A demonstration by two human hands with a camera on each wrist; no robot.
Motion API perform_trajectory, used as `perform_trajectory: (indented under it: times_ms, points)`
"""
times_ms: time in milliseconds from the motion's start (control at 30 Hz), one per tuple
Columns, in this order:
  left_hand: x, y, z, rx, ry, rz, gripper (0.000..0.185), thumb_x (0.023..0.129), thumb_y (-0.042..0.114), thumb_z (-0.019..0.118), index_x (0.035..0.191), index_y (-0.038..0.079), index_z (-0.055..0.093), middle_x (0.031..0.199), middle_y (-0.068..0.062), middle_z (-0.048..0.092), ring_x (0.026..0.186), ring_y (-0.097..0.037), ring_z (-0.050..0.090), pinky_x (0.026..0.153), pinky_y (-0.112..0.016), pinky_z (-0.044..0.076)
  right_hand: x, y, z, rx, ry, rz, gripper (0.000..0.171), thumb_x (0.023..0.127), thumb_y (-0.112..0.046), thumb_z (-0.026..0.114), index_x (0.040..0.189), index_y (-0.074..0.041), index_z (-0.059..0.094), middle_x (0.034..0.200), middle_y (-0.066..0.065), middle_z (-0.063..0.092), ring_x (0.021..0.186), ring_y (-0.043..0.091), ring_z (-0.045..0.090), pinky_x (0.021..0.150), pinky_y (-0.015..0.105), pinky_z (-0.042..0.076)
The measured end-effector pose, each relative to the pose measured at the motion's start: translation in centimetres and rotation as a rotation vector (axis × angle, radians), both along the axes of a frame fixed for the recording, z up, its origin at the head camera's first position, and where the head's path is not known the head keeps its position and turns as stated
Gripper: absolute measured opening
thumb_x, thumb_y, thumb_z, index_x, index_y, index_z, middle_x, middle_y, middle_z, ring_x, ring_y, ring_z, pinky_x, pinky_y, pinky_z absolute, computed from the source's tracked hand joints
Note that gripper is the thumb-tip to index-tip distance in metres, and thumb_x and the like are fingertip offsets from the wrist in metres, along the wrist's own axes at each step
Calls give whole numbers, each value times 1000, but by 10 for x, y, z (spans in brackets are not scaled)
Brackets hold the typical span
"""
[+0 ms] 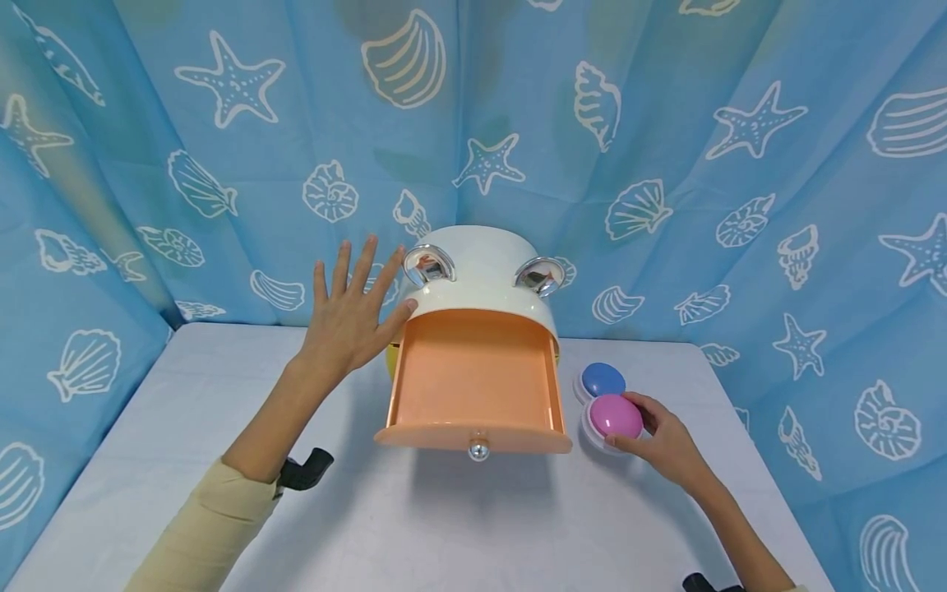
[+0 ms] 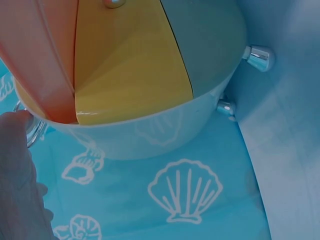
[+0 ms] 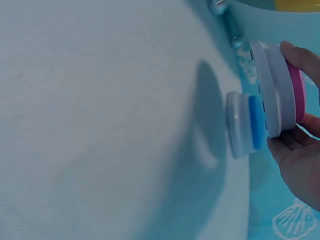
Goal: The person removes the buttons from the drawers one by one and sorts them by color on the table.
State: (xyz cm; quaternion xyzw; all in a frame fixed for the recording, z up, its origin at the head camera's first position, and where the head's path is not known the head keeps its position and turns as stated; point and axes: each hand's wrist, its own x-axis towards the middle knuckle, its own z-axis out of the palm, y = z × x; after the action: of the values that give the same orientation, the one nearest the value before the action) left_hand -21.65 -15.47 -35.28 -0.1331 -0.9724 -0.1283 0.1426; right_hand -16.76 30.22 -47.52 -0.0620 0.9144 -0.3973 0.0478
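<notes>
My right hand [image 1: 669,448] grips a round push button with a pink dome and white base [image 1: 616,416], thumb and fingers on its rim. In the right wrist view this pink button [image 3: 299,95] is raised off the table. Beside it, a matching blue button [image 1: 602,379] sits on the table. My left hand [image 1: 351,321] is spread with straight fingers at the left side of a white rounded drawer cabinet [image 1: 481,259]; its thumb is by the cabinet's edge, contact unclear. The cabinet's orange drawer [image 1: 477,370] is pulled out, with nothing inside.
Two chrome eye-like knobs [image 1: 540,275] stick out from the cabinet top. Yellow [image 2: 130,65] and green [image 2: 210,45] drawer fronts show below the orange one. A blue shell-patterned curtain [image 1: 666,123] hangs behind the white table [image 1: 473,534].
</notes>
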Motion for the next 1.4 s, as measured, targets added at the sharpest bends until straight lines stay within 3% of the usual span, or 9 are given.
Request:
perform_trajectory:
  times_ms: [267, 833, 1200, 1400]
  points:
    - [0, 1, 1, -7, -1, 0, 72, 102, 57, 39, 162, 26, 14, 167, -10, -3, 150, -38, -12, 112, -65, -10, 2, 5, -20, -8, -60, -23, 78, 84, -27, 82, 145, 1, 43, 143, 28, 46, 133, 46, 42, 100, 52, 43]
    - [0, 1, 1, -8, 4, 3, 73, 102, 58, 39, 162, 25, 14, 167, -11, -3, 150, -38, -12, 112, -65, -9, 0, 4, -37, 22, -78, -33, 79, 84, -29, 82, 146, 0, 41, 143, 28, 45, 132, 46, 42, 98, 53, 46]
    - [1, 0, 1, -6, 8, 1, 72, 102, 56, 39, 162, 24, 15, 167, -12, -2, 150, -39, -9, 112, -66, -6, 1, 6, -40, 16, -98, -27, 84, 83, -29, 83, 147, 0, 37, 143, 28, 43, 131, 47, 41, 95, 53, 49]
    - [0, 0, 0, -1, 16, -7, 72, 102, 56, 39, 162, 24, 15, 167, -12, 0, 150, -40, -8, 112, -66, -7, 7, 1, -31, 29, -115, -36, 92, 84, -31, 82, 154, -3, 29, 151, 28, 33, 138, 50, 31, 100, 57, 43]
